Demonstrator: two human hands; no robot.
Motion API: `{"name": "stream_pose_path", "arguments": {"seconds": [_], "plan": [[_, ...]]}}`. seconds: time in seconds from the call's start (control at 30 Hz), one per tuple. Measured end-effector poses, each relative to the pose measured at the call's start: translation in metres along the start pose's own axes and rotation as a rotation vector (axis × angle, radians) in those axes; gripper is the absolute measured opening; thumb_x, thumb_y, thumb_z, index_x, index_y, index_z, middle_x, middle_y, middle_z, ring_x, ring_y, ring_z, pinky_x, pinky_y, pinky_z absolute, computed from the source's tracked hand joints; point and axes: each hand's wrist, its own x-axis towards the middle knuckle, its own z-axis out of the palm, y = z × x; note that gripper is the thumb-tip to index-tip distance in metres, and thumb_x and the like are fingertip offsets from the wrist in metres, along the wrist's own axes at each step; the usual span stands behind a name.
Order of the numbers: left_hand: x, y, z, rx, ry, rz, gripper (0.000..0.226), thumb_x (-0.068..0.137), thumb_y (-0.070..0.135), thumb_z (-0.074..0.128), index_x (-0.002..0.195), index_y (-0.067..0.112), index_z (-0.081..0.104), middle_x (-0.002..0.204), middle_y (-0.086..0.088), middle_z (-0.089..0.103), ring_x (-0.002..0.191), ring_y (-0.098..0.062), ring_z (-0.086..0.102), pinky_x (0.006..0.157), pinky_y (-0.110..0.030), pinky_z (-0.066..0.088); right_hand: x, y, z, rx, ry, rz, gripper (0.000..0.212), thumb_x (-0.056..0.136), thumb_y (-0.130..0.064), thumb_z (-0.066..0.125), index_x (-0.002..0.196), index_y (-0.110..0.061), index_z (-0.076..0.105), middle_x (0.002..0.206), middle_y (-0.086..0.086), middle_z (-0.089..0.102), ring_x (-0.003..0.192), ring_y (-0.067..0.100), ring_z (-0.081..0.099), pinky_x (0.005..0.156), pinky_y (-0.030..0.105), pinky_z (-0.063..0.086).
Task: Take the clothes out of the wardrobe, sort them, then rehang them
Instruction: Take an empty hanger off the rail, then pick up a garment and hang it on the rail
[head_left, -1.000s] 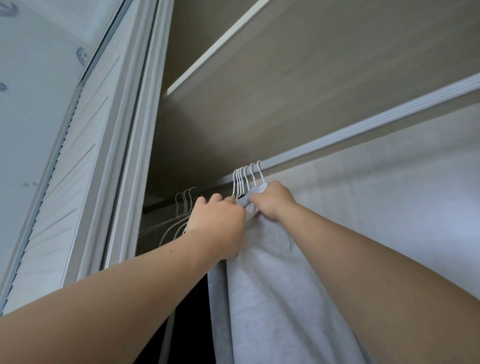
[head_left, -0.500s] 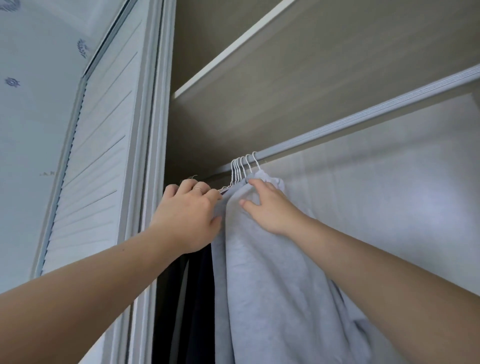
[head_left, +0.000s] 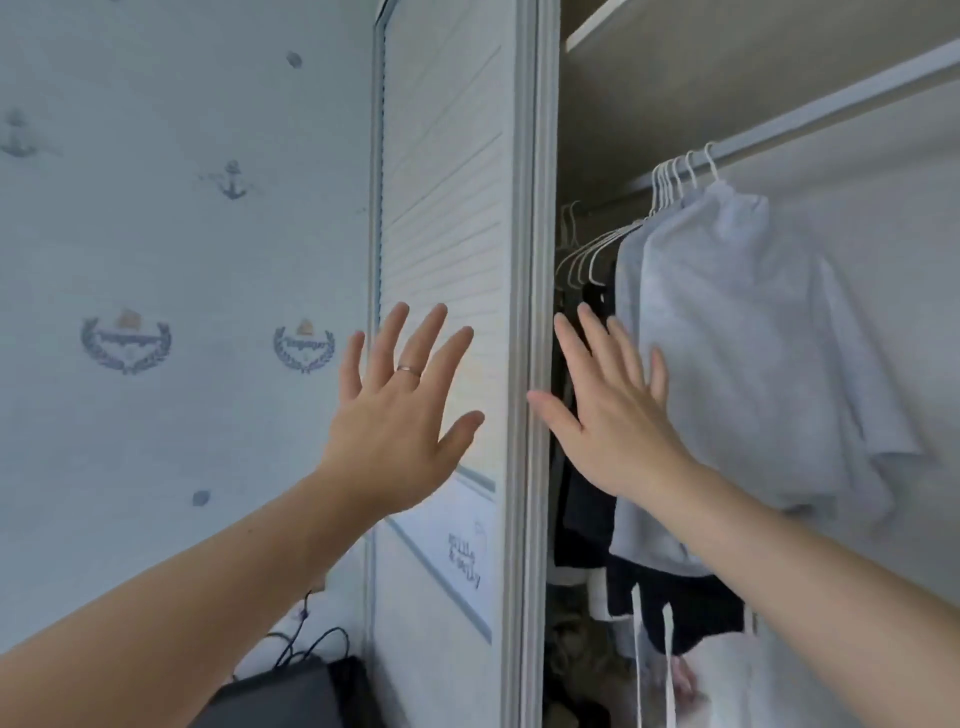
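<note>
Both hands are up and hold nothing. The left hand (head_left: 400, 410) is spread flat in front of the louvred wardrobe door (head_left: 447, 208), fingers (head_left: 431, 332) straight and apart, one ring (head_left: 409, 370) on it; contact with the door cannot be told. The right hand (head_left: 608, 415) is spread the same way, fingers straight, in front of the door edge and the dark clothes (head_left: 587, 509); touching or not is unclear.

Clothes hang inside the wardrobe on the rail (head_left: 831, 104) under a shelf (head_left: 727, 31). A light grey garment (head_left: 737, 338) is foremost, with a second grey layer just behind it. Dark pieces further left are largely hidden by the door frame and the right forearm.

The hanger hooks (head_left: 675, 176) bunch together, about six, too blurred for a sure count. Bare white hangers (head_left: 587, 254) sit to their left, number unclear. The wardrobe bottom is murky and unreadable.

Lower left, a dark object (head_left: 291, 696) is cut off by the frame edge, with cables (head_left: 311, 644) above it. The wallpaper (head_left: 156, 260) shows anchors and crests.
</note>
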Motion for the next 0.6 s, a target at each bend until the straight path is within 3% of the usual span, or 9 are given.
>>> {"name": "stream_pose_path", "arguments": {"seconds": [0.13,0.33,0.47,0.6], "plan": [[-0.099,-0.047,-0.048,0.039,-0.091,-0.111,0.075,0.096,0.068,0.025,0.159,0.027,0.015,0.168,0.001,0.008,0.154,-0.028,-0.008,0.121,-0.058,-0.001,-0.057,-0.080,0.025,0.117,-0.126,-0.072,0.074,0.090,-0.072,0.009,0.152,-0.037,-0.012,0.161,-0.012,-0.019,0.148,0.015,-0.019,0.116,0.053,-0.010],[-0.265,-0.098,-0.132,0.158,-0.288,-0.349,0.079,0.093,0.074,0.020,0.159,0.033,0.005,0.168,0.005,-0.002,0.153,-0.024,-0.015,0.121,-0.056,-0.003,-0.145,-0.231,0.053,0.328,-0.325,-0.220,0.077,0.090,-0.072,0.009,0.154,-0.031,-0.007,0.163,-0.008,-0.014,0.150,0.019,-0.012,0.116,0.057,-0.005],[-0.383,-0.113,-0.194,0.257,-0.409,-0.594,0.080,0.091,0.077,0.014,0.159,0.036,0.003,0.168,0.008,-0.005,0.152,-0.021,-0.019,0.122,-0.054,-0.005,-0.210,-0.337,0.061,0.470,-0.446,-0.363,0.077,0.091,-0.074,0.006,0.154,-0.031,-0.005,0.164,-0.006,-0.010,0.151,0.023,-0.006,0.116,0.060,0.001],[-0.496,-0.110,-0.262,0.367,-0.495,-0.884,0.081,0.088,0.080,0.011,0.156,0.041,-0.004,0.167,0.010,-0.008,0.151,-0.019,-0.023,0.121,-0.049,-0.010,-0.278,-0.438,0.058,0.598,-0.567,-0.553,0.075,0.092,-0.072,0.009,0.153,-0.033,-0.007,0.163,-0.007,-0.012,0.150,0.021,-0.010,0.113,0.057,-0.007]]}}
